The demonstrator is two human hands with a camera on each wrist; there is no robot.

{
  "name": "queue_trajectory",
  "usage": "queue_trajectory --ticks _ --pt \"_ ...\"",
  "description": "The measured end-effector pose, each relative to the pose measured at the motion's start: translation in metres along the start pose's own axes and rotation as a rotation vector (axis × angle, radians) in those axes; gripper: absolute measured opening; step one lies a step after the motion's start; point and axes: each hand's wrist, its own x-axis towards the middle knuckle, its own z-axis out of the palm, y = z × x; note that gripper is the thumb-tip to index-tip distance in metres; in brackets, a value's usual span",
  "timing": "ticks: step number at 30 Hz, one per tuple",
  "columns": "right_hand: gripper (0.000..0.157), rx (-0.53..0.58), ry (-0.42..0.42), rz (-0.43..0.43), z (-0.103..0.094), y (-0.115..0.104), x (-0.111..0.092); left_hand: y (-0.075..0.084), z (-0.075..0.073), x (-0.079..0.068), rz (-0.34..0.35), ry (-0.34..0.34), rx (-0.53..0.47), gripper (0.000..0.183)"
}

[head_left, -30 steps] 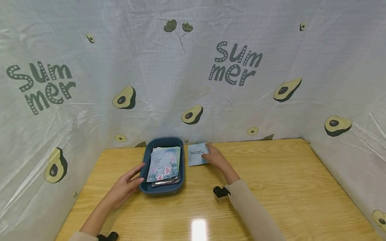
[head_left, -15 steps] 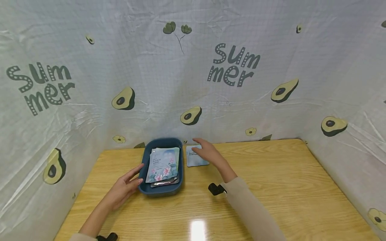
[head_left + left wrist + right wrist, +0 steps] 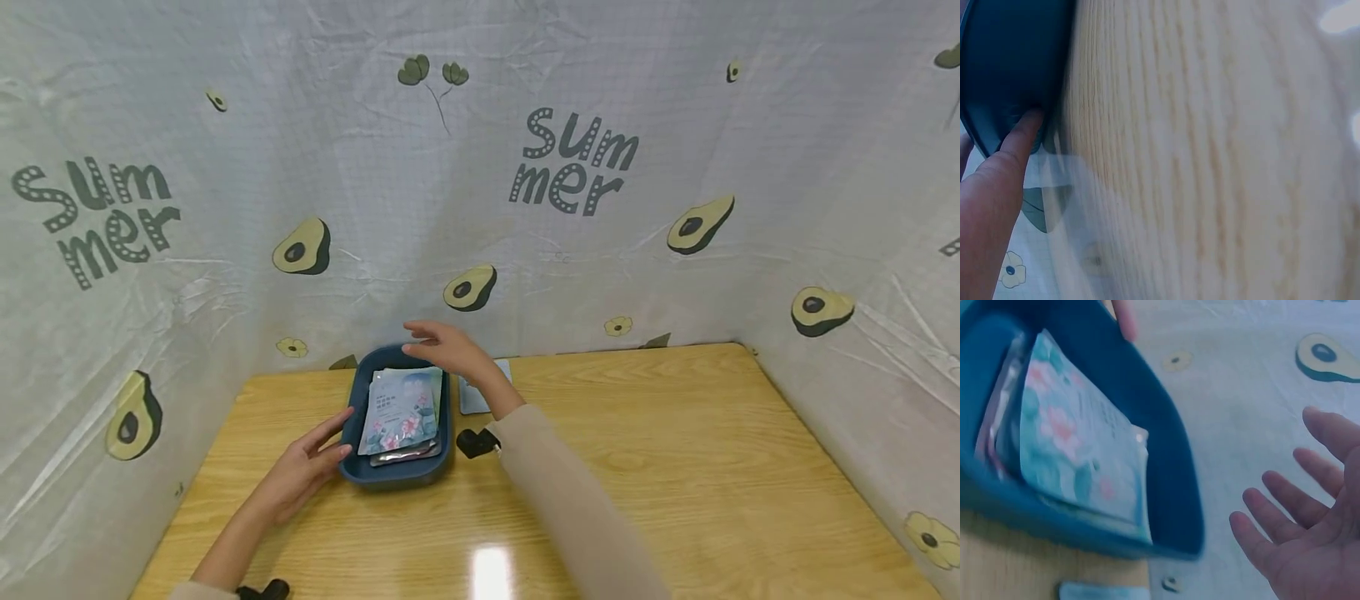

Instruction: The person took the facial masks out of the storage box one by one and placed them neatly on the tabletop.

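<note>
Bin (image 3: 397,481): plain dark blue.
Uppermost packet (image 3: 399,410): pale blue, pink flowers, blue-green leaves.
Packet beneath (image 3: 437,383): pale green edge.
Lowest packet (image 3: 408,454): silvery.
Outside packet (image 3: 473,402): pale blue.
Surface (image 3: 675,467): yellow-brown wood grain.
Backdrop (image 3: 360,167): whitish, grey-green "summer" lettering, yellow-green avocados, yellow flowers.
Sleeves (image 3: 562,487): beige.
Wrist devices (image 3: 474,442): black.

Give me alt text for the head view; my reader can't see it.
A person's left hand touches the left side of a dark blue bin of stacked packets on a wooden table, while the right hand hovers near the bin's far end. A pale blue packet lies right of the bin, before avocado-print sheeting.
</note>
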Motion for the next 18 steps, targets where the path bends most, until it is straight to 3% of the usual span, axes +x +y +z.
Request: queue_trajectory --ticks 3,8,18 --pt "0.059 0.035 -0.014 0.037 0.012 -0.001 0.009 0.000 0.000 0.001 -0.007 -0.018 -0.009 0.073" --pt "0.066 0.086 -0.009 0.122 0.033 -0.003 0.013 0.001 0.000 -0.001 -0.028 0.008 0.001 0.074" --pt "0.077 0.089 0.093 0.336 0.064 0.006 0.010 0.002 0.000 0.001 -0.025 -0.009 -0.017 0.074"
